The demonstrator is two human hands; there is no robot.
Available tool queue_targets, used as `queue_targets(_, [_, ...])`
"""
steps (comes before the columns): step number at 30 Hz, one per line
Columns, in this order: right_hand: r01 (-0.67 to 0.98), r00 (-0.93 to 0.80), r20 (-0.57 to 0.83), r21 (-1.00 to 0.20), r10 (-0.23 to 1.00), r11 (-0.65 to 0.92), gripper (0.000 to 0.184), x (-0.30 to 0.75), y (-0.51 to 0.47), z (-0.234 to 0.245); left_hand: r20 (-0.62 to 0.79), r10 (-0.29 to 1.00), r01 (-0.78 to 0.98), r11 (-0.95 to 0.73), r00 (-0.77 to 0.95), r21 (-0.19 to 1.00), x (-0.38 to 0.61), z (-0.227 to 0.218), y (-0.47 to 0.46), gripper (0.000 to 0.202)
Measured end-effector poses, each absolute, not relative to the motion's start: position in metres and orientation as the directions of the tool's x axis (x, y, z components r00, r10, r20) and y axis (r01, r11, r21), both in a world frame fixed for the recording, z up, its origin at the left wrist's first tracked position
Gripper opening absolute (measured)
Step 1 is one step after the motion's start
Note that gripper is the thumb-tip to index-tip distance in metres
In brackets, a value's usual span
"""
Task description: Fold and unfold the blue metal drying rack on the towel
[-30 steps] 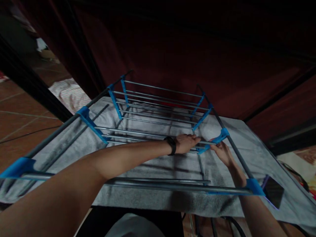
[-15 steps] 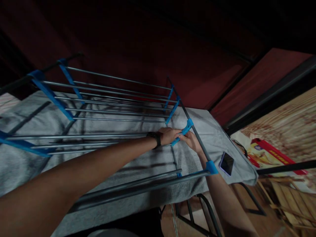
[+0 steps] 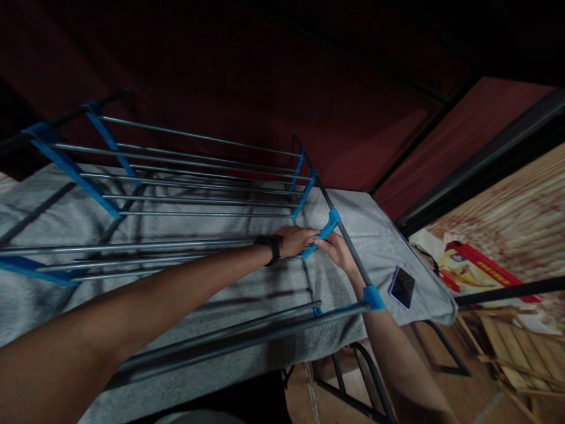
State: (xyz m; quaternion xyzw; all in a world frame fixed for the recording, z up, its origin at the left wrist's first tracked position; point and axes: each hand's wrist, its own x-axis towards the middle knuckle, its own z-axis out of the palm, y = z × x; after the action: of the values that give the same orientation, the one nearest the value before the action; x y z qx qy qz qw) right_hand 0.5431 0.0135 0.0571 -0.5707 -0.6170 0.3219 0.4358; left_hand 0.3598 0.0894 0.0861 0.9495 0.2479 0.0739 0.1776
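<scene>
A rack of grey metal tubes (image 3: 194,214) joined by blue plastic brackets (image 3: 304,194) stands over a bed or table with a grey cover. My left hand (image 3: 293,240), with a black band on the wrist, is closed around the end of a metal tube where it meets a blue bracket (image 3: 329,225) on the right side. Its fingers hide that joint. From the other side, my right hand (image 3: 339,251) pinches the same bracket, thumb and fingers against it. My right forearm passes under the rack's dark side tube (image 3: 355,253).
A phone (image 3: 402,287) lies on the grey cover (image 3: 375,224), right of the rack. Beyond the edge are a red and yellow box (image 3: 479,271) and a wooden slatted piece (image 3: 507,338). Black metal legs (image 3: 371,377) stand below. A dark red wall (image 3: 220,76) rises behind.
The view has shifted slightly, so the rack and hands appear a little further left. Both hands keep their places at the same bracket.
</scene>
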Motion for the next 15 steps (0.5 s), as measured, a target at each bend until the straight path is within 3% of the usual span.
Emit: queue_targets(15, [0.523, 0.083, 0.183, -0.845, 0.980, 0.113, 0.034, 0.5403, 0.0085, 0.0563, 0.055, 0.515, 0.449, -0.790, 0.855, 0.418, 0.3597, 0.0849, 0.0895, 0.042])
